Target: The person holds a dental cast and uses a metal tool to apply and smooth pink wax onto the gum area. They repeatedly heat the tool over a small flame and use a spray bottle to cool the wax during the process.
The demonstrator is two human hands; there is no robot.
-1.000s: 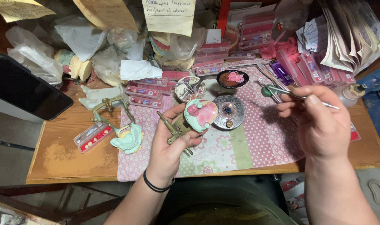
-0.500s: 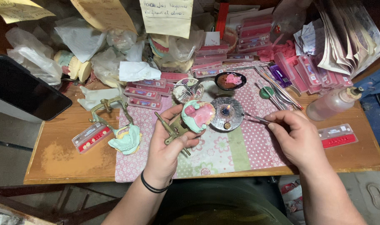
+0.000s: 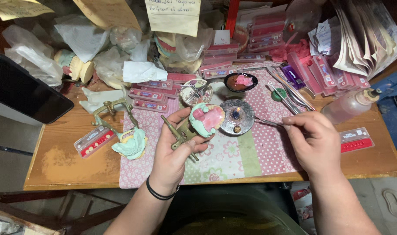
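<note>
A green plaster dental model (image 3: 206, 118) with a pink wax plate on top sat mounted in a brass hinged frame (image 3: 179, 135), tilted up off the patterned cloth and held above the table's middle. Just to its right, a thin metal instrument (image 3: 268, 122) lay nearly level, its tip pointing at a small round burner (image 3: 236, 117) with a tiny flame.

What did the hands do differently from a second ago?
The right hand came down from beside the tool pile to the tablecloth and brought its thin metal tool in low, with the tip close to the small round burner. The left hand kept holding the brass hinged frame with the green and pink dental model in much the same spot.
</note>
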